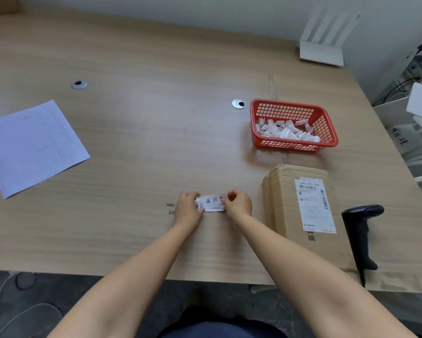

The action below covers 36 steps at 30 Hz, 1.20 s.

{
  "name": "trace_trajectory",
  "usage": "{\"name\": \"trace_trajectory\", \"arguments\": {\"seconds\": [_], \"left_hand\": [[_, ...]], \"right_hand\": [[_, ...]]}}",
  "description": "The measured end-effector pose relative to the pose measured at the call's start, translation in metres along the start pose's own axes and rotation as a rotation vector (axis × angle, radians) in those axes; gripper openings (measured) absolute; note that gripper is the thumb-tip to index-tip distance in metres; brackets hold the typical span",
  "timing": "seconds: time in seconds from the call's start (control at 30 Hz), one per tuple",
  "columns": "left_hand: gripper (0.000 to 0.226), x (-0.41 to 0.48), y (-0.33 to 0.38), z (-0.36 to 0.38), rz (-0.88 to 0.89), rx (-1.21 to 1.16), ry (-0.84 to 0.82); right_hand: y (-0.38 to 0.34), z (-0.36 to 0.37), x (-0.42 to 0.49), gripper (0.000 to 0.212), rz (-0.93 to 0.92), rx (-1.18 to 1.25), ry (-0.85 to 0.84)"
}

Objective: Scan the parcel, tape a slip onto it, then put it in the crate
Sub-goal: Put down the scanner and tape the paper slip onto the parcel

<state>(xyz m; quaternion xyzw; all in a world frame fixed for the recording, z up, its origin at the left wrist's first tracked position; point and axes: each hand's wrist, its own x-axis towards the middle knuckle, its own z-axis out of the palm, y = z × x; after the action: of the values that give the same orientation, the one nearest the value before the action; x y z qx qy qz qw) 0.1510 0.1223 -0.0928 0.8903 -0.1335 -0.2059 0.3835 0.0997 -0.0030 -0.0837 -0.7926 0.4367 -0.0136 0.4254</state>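
Observation:
A small white slip (213, 201) with black printed characters is held low over the table between both hands. My left hand (186, 209) pinches its left end and my right hand (238, 203) pinches its right end. The cardboard parcel (280, 203), bearing a white shipping label (315, 206), lies flat on the table to the right of my hands. A black handheld scanner (362, 232) rests on the table beside the parcel's right edge. A red plastic basket (326, 123) holding several white slips stands behind the parcel.
A pale blue sheet of paper (34, 145) lies at the left. Two round cable grommets (79, 84) are set in the wooden table (144, 154). A white router (323, 48) stands at the back right. White boxes (400, 118) sit beyond the table's right edge.

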Motion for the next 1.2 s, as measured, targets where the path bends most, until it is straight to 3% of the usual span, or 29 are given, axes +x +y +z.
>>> {"name": "trace_trajectory", "arguments": {"seconds": [0.23,0.43,0.57,0.7,0.77,0.83,0.9,0.93,1.0,1.2], "left_hand": [[0.032,0.005,0.013,-0.009,-0.066,-0.120,0.031],[0.019,0.008,0.047,-0.030,0.050,-0.329,0.047],[0.007,0.004,0.070,-0.045,0.069,-0.501,-0.013],[0.013,-0.005,0.099,-0.056,0.084,-0.622,-0.120],[0.017,-0.010,0.113,-0.061,0.076,-0.676,-0.166],[0.017,-0.014,0.126,-0.065,0.070,-0.711,-0.201],[0.016,-0.018,0.136,-0.069,0.079,-0.743,-0.243],[0.015,-0.020,0.141,-0.070,0.087,-0.761,-0.271],[0.015,-0.023,0.149,-0.072,0.116,-0.789,-0.333],[0.016,-0.031,0.164,-0.069,0.215,-0.790,-0.431]], "right_hand": [[-0.013,-0.023,-0.003,0.004,-0.036,0.186,0.027],[-0.034,-0.058,-0.014,0.011,-0.172,0.312,-0.023],[-0.048,-0.084,-0.023,0.013,-0.250,0.358,-0.003],[-0.061,-0.105,-0.030,0.001,-0.294,0.337,0.066],[-0.064,-0.114,-0.037,0.023,-0.370,0.232,0.243],[-0.066,-0.123,-0.047,0.037,-0.562,0.027,0.554],[-0.070,-0.127,-0.059,0.025,-0.794,-0.153,0.758],[-0.070,-0.128,-0.064,0.017,-0.875,-0.211,0.784],[-0.072,-0.128,-0.072,0.010,-0.931,-0.234,0.740],[-0.075,-0.136,-0.078,0.013,-0.796,-0.149,0.605]]}}
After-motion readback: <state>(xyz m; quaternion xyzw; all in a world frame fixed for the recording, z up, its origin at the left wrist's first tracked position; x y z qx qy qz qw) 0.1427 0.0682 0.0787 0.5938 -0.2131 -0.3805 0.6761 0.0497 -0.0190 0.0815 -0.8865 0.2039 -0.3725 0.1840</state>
